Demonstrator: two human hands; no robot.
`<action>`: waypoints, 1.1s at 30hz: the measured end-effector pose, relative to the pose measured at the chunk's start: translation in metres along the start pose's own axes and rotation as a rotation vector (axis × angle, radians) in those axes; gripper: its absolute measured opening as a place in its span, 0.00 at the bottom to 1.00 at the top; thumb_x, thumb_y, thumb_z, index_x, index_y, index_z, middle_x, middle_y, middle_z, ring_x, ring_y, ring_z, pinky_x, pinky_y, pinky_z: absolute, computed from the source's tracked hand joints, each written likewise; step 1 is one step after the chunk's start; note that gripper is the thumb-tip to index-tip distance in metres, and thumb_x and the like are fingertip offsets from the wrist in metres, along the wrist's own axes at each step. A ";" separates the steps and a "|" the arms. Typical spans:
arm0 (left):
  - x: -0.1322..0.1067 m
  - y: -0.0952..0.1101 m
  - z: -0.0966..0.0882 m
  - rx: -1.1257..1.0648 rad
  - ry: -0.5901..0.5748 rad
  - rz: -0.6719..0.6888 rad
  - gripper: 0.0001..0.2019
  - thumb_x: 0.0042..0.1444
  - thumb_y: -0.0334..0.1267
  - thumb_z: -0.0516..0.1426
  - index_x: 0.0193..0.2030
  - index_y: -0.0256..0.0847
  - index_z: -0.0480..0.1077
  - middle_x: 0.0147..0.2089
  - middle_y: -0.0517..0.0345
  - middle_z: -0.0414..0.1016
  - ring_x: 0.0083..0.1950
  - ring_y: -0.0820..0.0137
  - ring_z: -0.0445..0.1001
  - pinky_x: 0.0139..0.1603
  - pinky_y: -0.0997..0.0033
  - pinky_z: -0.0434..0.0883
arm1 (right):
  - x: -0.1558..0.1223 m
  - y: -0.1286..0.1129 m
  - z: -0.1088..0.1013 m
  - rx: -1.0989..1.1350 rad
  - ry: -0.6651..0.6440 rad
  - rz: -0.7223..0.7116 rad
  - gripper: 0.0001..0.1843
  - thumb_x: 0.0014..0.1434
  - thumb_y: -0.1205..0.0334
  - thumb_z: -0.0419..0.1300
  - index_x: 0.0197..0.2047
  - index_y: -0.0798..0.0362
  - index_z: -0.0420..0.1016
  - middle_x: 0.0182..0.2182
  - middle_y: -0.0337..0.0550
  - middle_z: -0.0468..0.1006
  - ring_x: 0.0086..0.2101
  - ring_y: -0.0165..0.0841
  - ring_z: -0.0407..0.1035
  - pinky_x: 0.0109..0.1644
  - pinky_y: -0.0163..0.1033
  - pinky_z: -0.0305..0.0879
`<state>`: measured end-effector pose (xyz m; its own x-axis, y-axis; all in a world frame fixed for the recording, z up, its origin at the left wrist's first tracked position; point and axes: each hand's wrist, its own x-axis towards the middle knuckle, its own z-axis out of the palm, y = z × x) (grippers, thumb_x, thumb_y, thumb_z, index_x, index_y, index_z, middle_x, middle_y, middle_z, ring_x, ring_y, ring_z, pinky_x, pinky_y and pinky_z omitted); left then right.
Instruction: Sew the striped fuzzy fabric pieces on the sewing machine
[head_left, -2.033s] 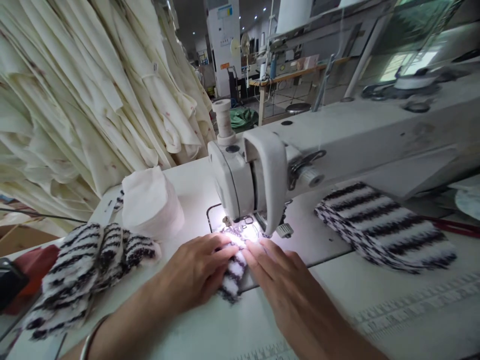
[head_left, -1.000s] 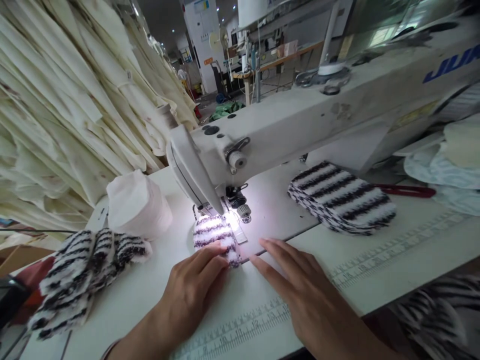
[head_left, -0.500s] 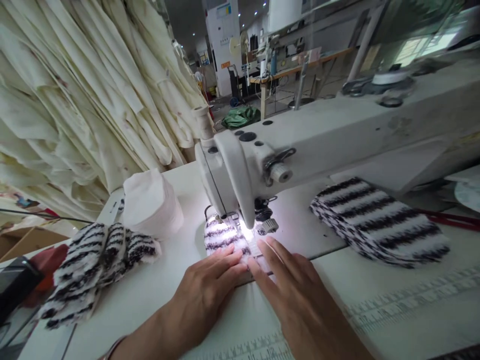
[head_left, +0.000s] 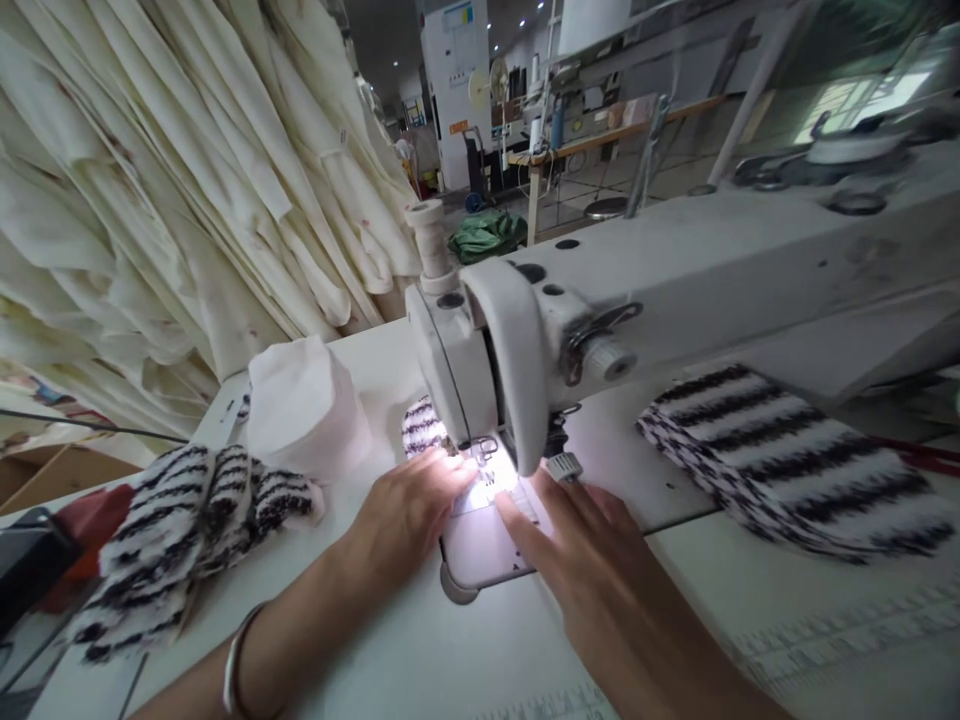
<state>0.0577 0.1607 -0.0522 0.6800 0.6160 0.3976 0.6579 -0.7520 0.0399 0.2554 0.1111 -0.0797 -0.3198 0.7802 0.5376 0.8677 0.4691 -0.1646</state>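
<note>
A small black-and-white striped fuzzy piece [head_left: 421, 425] lies under the head of the white sewing machine [head_left: 517, 350], mostly behind the needle. My left hand [head_left: 409, 505] rests flat on the table with its fingertips against the piece's near edge, fingers stretched out. Just right of the needle, my right hand [head_left: 570, 535] lies flat on the lit metal needle plate [head_left: 480, 540], fingers extended toward the presser foot. Neither hand grips anything.
A pile of finished striped pieces [head_left: 180, 530] lies at the left, beside a stack of white fabric rounds [head_left: 304, 405]. More striped pieces [head_left: 787, 460] sit under the machine arm at the right. Cream fabric [head_left: 150, 180] hangs thickly at the left back.
The striped piece has fed back under the presser foot, away from me, baring the needle plate. Both hands followed it forward toward the needle.
</note>
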 end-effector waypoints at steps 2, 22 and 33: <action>-0.001 -0.004 0.000 0.027 -0.009 0.009 0.13 0.65 0.30 0.46 0.52 0.39 0.66 0.32 0.55 0.75 0.33 0.68 0.74 0.31 0.70 0.73 | -0.010 -0.001 0.002 0.045 0.003 0.001 0.29 0.54 0.80 0.44 0.54 0.49 0.70 0.50 0.53 0.70 0.54 0.44 0.63 0.50 0.52 0.62; 0.038 0.019 -0.001 0.296 -0.342 -0.393 0.12 0.53 0.19 0.49 0.31 0.33 0.72 0.35 0.44 0.73 0.41 0.58 0.74 0.36 0.66 0.71 | -0.033 -0.002 -0.002 0.109 0.067 -0.098 0.26 0.57 0.80 0.43 0.53 0.55 0.70 0.52 0.51 0.70 0.53 0.41 0.61 0.57 0.48 0.55; -0.072 0.107 -0.043 -0.243 0.269 -0.637 0.13 0.58 0.27 0.51 0.45 0.44 0.71 0.38 0.58 0.74 0.35 0.72 0.75 0.35 0.78 0.72 | -0.025 -0.071 -0.029 0.498 0.121 -0.022 0.04 0.64 0.65 0.49 0.39 0.52 0.64 0.29 0.41 0.71 0.31 0.33 0.68 0.36 0.38 0.66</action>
<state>0.0649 0.0261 -0.0370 0.0659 0.8957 0.4399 0.7877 -0.3173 0.5281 0.2128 0.0462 -0.0579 -0.2637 0.7282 0.6326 0.5650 0.6482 -0.5105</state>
